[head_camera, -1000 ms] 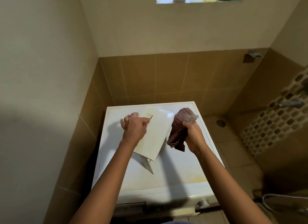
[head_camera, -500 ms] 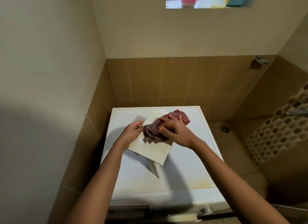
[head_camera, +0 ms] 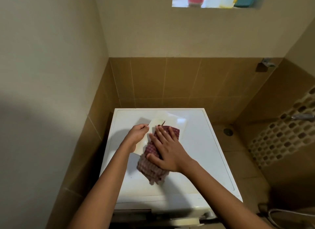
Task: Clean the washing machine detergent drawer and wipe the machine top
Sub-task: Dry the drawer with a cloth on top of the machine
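Note:
The white detergent drawer (head_camera: 177, 124) is held tilted above the white washing machine top (head_camera: 204, 153). My left hand (head_camera: 136, 135) grips the drawer's left edge with curled fingers. A red checked cloth (head_camera: 153, 167) lies spread over the drawer's near part and hangs down toward the machine top. My right hand (head_camera: 165, 150) lies flat on the cloth with straight, spread fingers, pressing it against the drawer. Much of the drawer is hidden under the cloth and hand.
Tiled walls close in behind and to the left of the machine. A window ledge (head_camera: 214, 6) high up carries several bottles. To the right are a floor drain (head_camera: 228, 131), a wall tap (head_camera: 302, 116) and a hose (head_camera: 289, 213) on the floor.
My right hand went from holding the bunched cloth beside the drawer to laying it on the drawer and flattening out over it. The cloth has spread downward. The left hand keeps its hold.

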{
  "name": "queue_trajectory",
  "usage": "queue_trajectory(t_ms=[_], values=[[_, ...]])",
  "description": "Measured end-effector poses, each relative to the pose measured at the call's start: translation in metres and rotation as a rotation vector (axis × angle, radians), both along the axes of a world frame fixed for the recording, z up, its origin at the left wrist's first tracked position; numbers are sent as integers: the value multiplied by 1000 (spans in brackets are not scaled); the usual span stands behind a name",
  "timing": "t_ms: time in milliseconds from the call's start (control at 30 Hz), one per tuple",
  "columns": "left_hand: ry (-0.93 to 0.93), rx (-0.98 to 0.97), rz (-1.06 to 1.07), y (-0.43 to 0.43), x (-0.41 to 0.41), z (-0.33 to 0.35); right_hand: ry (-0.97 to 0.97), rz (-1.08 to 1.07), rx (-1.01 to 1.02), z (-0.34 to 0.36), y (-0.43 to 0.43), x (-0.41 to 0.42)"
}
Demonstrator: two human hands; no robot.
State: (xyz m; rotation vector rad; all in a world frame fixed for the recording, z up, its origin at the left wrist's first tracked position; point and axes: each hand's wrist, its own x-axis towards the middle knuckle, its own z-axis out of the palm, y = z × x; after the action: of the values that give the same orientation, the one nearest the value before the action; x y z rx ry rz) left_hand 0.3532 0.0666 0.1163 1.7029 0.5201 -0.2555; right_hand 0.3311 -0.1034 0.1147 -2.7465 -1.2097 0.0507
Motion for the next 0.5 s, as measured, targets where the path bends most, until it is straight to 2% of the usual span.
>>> queue_trajectory(t_ms=[67,133,233,500], values=[[4,3,-22,2,-2,1,-65,96,35,-9,-11,-15],[19,-5,-52,4,-4,1,-92,105,82,-15,-24,-19],[37,-102,-82,2,-6,2,-7,-13,123,-8,-39,-8],[79,-103,-38,-8,-5,6,154,-430,19,7,-15,78]])
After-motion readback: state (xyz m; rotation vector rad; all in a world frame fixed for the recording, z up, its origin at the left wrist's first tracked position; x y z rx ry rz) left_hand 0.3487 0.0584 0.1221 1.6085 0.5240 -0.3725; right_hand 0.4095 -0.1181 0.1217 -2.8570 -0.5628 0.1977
